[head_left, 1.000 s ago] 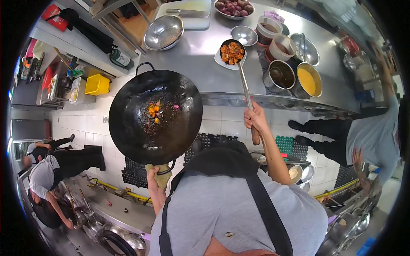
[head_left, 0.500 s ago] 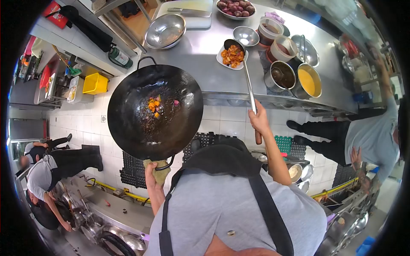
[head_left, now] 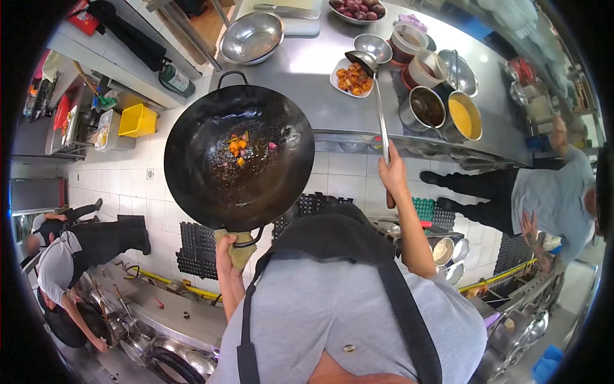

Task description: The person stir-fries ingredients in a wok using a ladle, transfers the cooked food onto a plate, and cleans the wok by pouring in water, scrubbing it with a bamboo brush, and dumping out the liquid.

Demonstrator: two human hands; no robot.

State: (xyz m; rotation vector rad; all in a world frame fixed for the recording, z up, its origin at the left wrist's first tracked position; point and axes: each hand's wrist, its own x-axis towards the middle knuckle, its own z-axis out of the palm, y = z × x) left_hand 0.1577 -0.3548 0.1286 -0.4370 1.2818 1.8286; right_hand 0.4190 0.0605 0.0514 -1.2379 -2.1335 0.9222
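Wok (head_left: pixel 256 189) is off the counter (head_left: pixel 313 70), over the floor, loop handles at its 12 and 6. Few orange chunks (head_left: pixel 238 146) and a pink piece (head_left: pixel 272 145) near the middle, dark oily bits round them. Left hand (head_left: pixel 225 256) clamped on the 6 o'clock handle through a cloth (head_left: pixel 242 256).

Plate (head_left: pixel 335 79) on the counter at wok's 2 o'clock, heaped with orange food (head_left: pixel 354 80). Ladle (head_left: pixel 382 115) bowl is over plate's 1 o'clock edge, underside showing; can't tell if it touches the food. Right hand (head_left: pixel 393 173) closed round the ladle handle, handle running down toward 5.

Around plate: small bowl (head_left: pixel 373 48) just beside at 1, two tubs (head_left: pixel 410 40) at 2 and 3, dark sauce pot (head_left: pixel 422 110) at 4 with yellow pot (head_left: pixel 465 116) beside it, onion bowl (head_left: pixel 358 11) at 12, board (head_left: pixel 297 27) with a knife (head_left: pixel 284 10) at 11. Steel bowl (head_left: pixel 252 38) at wok's 12.

One person (head_left: pixel 551 198) at frame's 3, two more (head_left: pixel 57 262) at 8 to 9.
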